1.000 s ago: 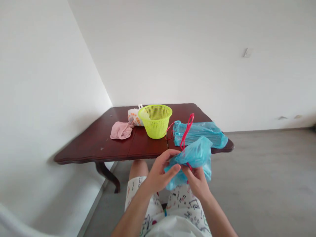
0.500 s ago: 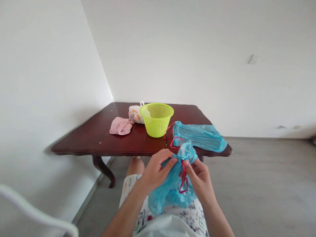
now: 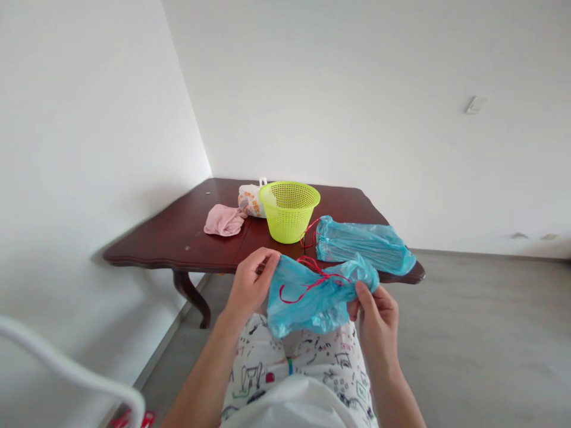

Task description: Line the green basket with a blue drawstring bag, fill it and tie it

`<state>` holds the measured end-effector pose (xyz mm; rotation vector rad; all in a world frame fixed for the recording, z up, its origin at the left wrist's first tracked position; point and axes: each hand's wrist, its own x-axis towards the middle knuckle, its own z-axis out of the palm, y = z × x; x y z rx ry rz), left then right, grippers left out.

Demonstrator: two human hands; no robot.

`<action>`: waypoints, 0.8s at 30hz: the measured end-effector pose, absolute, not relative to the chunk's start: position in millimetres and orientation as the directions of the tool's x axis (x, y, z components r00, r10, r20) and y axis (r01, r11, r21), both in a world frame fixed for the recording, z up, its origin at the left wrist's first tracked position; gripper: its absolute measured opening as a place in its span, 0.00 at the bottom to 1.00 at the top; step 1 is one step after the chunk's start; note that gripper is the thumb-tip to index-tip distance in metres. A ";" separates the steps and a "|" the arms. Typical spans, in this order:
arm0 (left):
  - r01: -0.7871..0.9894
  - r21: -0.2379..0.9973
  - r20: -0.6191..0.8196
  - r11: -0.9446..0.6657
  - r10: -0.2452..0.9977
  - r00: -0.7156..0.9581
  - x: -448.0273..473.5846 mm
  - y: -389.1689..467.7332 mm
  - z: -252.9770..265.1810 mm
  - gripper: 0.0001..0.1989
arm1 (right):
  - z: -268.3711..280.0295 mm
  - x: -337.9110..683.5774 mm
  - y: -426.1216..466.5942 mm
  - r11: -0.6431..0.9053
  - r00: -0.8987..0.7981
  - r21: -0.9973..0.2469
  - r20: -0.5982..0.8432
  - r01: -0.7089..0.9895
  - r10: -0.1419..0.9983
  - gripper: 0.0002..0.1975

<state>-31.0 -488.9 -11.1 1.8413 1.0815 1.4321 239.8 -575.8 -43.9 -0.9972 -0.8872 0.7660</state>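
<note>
A thin blue plastic bag (image 3: 303,303) with a red drawstring (image 3: 314,282) stretches sideways between my two hands, above my lap and in front of the table edge. My left hand (image 3: 254,279) pinches its upper left corner between thumb and fingers. At the bunched right end, my right hand (image 3: 377,306) grips the plastic, with the thumb on top and some fingers hidden behind. The red string lies loose across the bag. A second blue plastic bag (image 3: 363,244), flattened and with its own red string, rests on the table just beyond my right hand.
On the dark red wooden table (image 3: 187,238) stands a lime-green plastic basket (image 3: 289,220). Left of it lie a pink cloth (image 3: 224,220) and a white bag with orange print (image 3: 251,201). A white curved tube (image 3: 71,371) crosses the lower left. White walls border the table.
My hands have moved apart, left hand leftward and right hand slightly right, spreading the blue bag sideways. My right fingers have left the red drawstring and now hold the bag's bunched end.
</note>
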 end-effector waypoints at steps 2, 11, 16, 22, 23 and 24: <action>0.170 0.808 0.536 -0.564 0.824 0.185 -26.1 -495.7 -4.1 0.17 | -41.5 235.3 -575.9 0.342 0.371 -0.936 0.289 -0.085 0.882 0.27; 0.326 0.809 0.178 -0.488 0.733 0.656 -7.1 -510.2 8.0 0.12 | -41.7 227.7 -577.2 0.264 0.230 -0.929 0.206 -0.259 0.951 0.21; 0.163 0.813 0.407 -0.559 0.746 0.527 -11.9 -505.9 1.7 0.13 | -42.2 226.3 -569.8 0.242 0.302 -0.880 0.120 -0.408 0.946 0.21; 0.213 0.834 0.324 -0.510 0.763 0.559 -8.0 -507.1 0.0 0.13 | -46.3 219.2 -567.2 0.161 0.168 -0.909 0.103 -0.383 0.980 0.24; 0.227 0.843 0.302 -0.488 0.778 0.552 -4.8 -507.9 -2.4 0.14 | -47.4 217.2 -566.9 0.152 0.110 -0.924 0.120 -0.352 0.987 0.24; 0.234 0.854 0.287 -0.465 0.795 0.535 -1.5 -509.0 -5.1 0.15 | -48.4 214.9 -566.5 0.150 0.065 -0.935 0.136 -0.321 0.989 0.24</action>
